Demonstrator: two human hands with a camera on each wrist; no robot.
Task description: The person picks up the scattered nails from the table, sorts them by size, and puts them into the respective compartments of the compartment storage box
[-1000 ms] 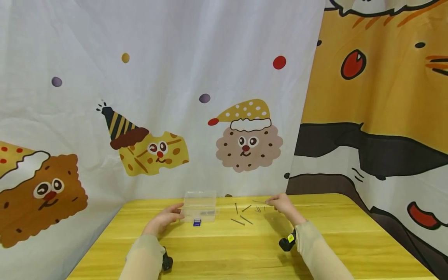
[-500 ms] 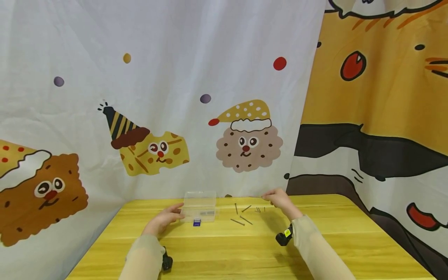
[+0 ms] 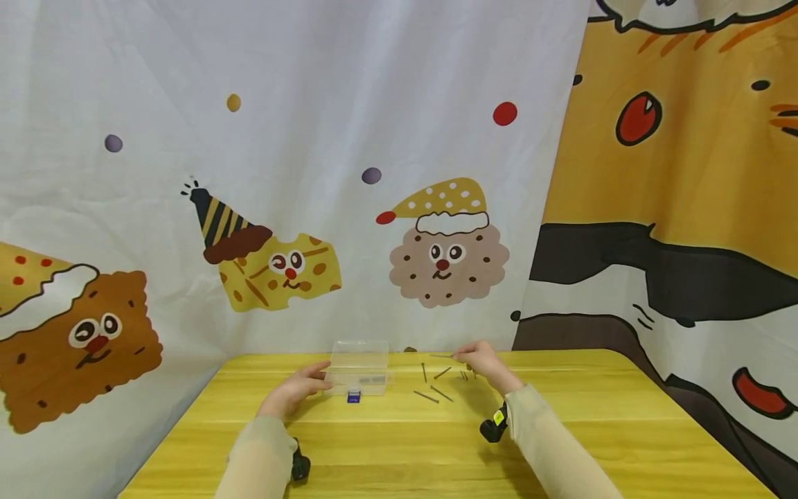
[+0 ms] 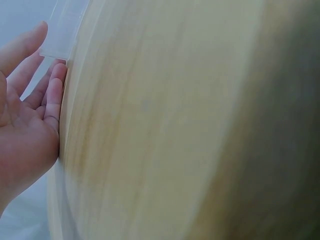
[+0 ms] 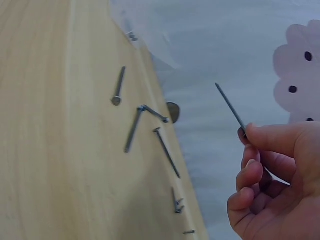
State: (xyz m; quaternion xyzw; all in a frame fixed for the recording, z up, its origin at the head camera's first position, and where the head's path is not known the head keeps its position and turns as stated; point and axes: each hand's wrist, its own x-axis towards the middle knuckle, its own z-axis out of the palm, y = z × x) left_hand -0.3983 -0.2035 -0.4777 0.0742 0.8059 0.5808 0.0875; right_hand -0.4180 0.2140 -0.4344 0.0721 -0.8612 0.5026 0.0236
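While the person's bare right grip [image 3: 489, 364] is pinching a long, thin, grey metal nail [image 5: 231, 107] btwn thumb and fingertips, its free end is pointing left twd the box side, and the nail is hovering above the far part of the yellow wood-grain counter [image 3: 386, 443]. The bare left grip [image 3: 296, 389] is resting w/ fingers loosely spread at the left end of a clear, rectangular plastic box [image 3: 339, 389]; can't tell how many fingertips are touching it. Its clear plastic lid [image 3: 359, 355] is standing up at the back, a small blue latch [image 3: 354, 397] is showing in front, and some grey pieces [image 3: 372, 380] are lying inside at right, too small to ID. Four long grey metal nails [image 5: 133, 130] are lying loose right of the box, w/ a few short grey metal nails [image 5: 176, 206] beyond them.

Prob. step: transferring one nail to the box. Next move is prob. calling for bringing it left over the open part, lowering it and releasing, w/ the left grip steadying the box.
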